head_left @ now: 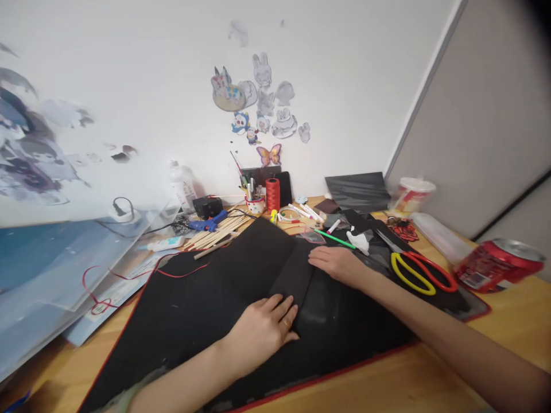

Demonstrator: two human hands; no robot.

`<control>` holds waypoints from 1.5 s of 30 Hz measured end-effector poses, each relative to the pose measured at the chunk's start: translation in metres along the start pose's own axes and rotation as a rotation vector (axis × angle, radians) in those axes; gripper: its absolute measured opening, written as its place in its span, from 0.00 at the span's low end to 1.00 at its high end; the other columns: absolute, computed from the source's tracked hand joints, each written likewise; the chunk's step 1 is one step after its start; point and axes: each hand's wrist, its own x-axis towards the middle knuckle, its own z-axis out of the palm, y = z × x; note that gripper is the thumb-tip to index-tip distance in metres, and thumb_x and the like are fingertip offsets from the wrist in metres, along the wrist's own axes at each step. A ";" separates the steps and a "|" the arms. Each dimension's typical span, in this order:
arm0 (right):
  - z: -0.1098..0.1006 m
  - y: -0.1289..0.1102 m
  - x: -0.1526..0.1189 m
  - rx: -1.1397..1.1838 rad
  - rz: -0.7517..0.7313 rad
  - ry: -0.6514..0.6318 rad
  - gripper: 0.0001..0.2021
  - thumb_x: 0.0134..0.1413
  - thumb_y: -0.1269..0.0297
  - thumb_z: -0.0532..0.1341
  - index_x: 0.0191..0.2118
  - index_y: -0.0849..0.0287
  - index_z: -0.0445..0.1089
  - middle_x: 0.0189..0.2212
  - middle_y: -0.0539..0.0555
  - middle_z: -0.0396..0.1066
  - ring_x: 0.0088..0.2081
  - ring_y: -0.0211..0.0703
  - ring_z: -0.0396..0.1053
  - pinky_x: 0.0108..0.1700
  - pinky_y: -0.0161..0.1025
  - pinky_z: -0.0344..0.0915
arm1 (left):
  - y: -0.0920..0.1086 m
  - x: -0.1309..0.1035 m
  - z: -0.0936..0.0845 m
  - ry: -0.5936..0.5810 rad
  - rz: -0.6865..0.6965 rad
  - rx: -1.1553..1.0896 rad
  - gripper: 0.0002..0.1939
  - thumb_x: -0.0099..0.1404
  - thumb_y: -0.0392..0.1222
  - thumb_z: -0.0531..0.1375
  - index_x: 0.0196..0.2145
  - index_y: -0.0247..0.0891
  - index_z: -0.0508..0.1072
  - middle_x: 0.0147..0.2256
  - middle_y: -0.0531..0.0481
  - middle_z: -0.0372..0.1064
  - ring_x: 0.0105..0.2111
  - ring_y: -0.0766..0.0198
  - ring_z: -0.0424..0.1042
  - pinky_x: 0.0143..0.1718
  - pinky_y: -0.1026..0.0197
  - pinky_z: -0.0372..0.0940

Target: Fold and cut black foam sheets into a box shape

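A sheet of black paper (262, 252) lies at an angle on the black mat (172, 321), with a folded strip along its right side. My left hand (267, 324) rests on the near end of that strip, fingers spread and a ring on one of them. Towards the far right end of the fold, my right hand (338, 265) lies with its fingers stretched out, their tips touching the strip's edge. The underside of the sheet is hidden.
Yellow-and-red scissors (424, 272) and a red can (499, 267) stand to the right. Behind lie a green stick (334, 238), wooden sticks (215, 232), a blue glue gun (209, 222) and a red thread spool (272, 195). Clear plastic sheets (86, 275) cover the left.
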 end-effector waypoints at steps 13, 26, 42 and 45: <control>0.010 -0.046 -0.021 0.118 0.184 -0.115 0.19 0.56 0.73 0.50 0.52 0.72 0.64 0.52 0.66 0.65 0.56 0.49 0.59 0.56 0.51 0.58 | -0.017 -0.019 0.016 -0.130 -0.142 -0.524 0.17 0.68 0.39 0.47 0.52 0.40 0.67 0.55 0.43 0.60 0.56 0.60 0.58 0.53 0.57 0.60; -0.009 -0.106 -0.011 0.177 0.039 -0.099 0.18 0.54 0.73 0.50 0.47 0.73 0.69 0.47 0.65 0.69 0.52 0.49 0.64 0.55 0.46 0.61 | -0.016 -0.016 0.013 -0.093 -0.161 -0.528 0.18 0.67 0.40 0.51 0.51 0.28 0.66 0.53 0.40 0.63 0.56 0.62 0.59 0.55 0.60 0.58; -0.034 -0.107 -0.019 0.390 0.210 -0.083 0.15 0.57 0.68 0.49 0.45 0.57 0.69 0.42 0.49 0.74 0.44 0.34 0.70 0.50 0.33 0.64 | -0.010 -0.018 0.014 -0.076 -0.048 -0.314 0.16 0.67 0.36 0.50 0.50 0.28 0.68 0.52 0.38 0.64 0.53 0.56 0.62 0.51 0.58 0.63; -0.040 -0.056 -0.043 0.003 0.641 -0.140 0.15 0.58 0.66 0.49 0.46 0.56 0.69 0.41 0.52 0.74 0.42 0.39 0.71 0.44 0.36 0.68 | -0.005 -0.021 0.013 -0.038 0.018 -0.172 0.17 0.68 0.34 0.46 0.48 0.29 0.70 0.50 0.37 0.65 0.51 0.53 0.65 0.47 0.57 0.67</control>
